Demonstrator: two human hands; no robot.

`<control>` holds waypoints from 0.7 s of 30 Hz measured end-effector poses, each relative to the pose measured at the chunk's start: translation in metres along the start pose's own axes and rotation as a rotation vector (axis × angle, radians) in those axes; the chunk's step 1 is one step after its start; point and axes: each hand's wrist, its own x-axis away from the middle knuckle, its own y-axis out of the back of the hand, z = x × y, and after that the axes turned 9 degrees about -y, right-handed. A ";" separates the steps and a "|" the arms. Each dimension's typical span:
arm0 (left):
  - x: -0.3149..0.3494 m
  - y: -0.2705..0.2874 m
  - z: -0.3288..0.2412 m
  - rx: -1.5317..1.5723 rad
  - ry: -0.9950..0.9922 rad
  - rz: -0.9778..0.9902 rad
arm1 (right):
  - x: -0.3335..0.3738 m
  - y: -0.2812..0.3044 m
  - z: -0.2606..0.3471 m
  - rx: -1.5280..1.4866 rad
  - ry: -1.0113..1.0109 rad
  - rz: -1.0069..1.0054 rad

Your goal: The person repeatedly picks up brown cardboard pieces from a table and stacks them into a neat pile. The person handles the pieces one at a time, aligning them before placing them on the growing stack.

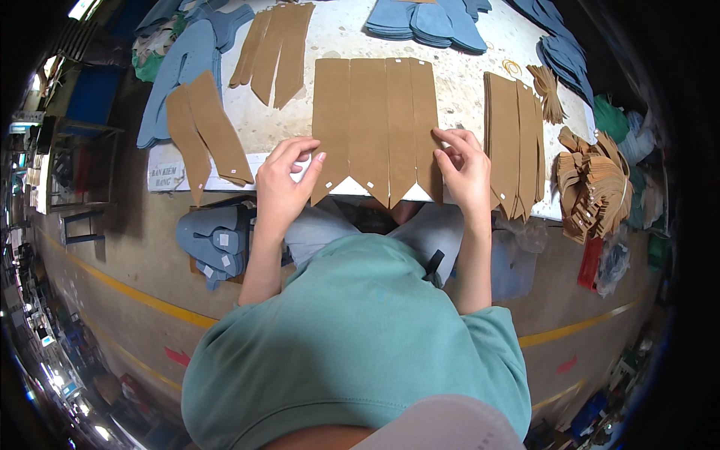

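Left hand: loosely spread, touched strips, 9 o'clock.
Right hand: likewise, 3 o'clock.
Strips: lay flat, seemingly kept aligned.

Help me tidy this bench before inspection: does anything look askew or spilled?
Mildly: at the left, two brown strips lie slanted, partly over blue pieces, whereas the brown row between the left hand and right hand runs straight. Nothing looks spilled.
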 end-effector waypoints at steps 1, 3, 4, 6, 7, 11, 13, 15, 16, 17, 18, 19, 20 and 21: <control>-0.002 0.002 -0.001 0.003 0.026 0.018 | 0.000 0.002 0.002 0.027 -0.018 0.016; -0.012 0.017 0.000 -0.046 0.001 0.040 | -0.002 0.004 0.007 0.184 0.050 -0.020; -0.018 0.029 0.001 -0.080 0.021 0.050 | -0.004 0.004 0.010 0.317 0.117 -0.071; -0.037 0.053 0.010 -0.218 -0.085 -0.054 | -0.009 0.002 0.016 0.315 0.203 -0.115; -0.050 0.065 0.017 -0.227 -0.152 -0.123 | -0.013 -0.002 0.019 0.287 0.224 -0.107; -0.115 0.108 0.057 -0.434 -0.181 -0.207 | -0.017 -0.030 0.021 0.318 0.270 -0.144; -0.140 0.117 0.078 -0.559 -0.146 -0.149 | -0.016 -0.042 0.017 0.310 0.308 -0.252; -0.157 0.118 0.097 -0.620 -0.104 -0.098 | -0.015 -0.044 0.012 0.279 0.314 -0.258; -0.162 0.114 0.104 -0.629 -0.053 -0.063 | -0.015 -0.043 0.010 0.256 0.308 -0.254; -0.165 0.108 0.109 -0.695 -0.022 -0.030 | -0.015 -0.043 0.008 0.226 0.291 -0.258; -0.168 0.101 0.113 -0.736 0.085 0.028 | -0.016 -0.042 0.007 0.230 0.302 -0.251; -0.168 0.095 0.116 -0.803 0.111 0.093 | -0.016 -0.042 0.007 0.228 0.301 -0.251; -0.165 0.090 0.118 -0.864 0.153 0.162 | -0.015 -0.042 0.006 0.223 0.305 -0.245; -0.162 0.087 0.119 -0.864 0.180 0.163 | -0.015 -0.041 0.006 0.223 0.299 -0.228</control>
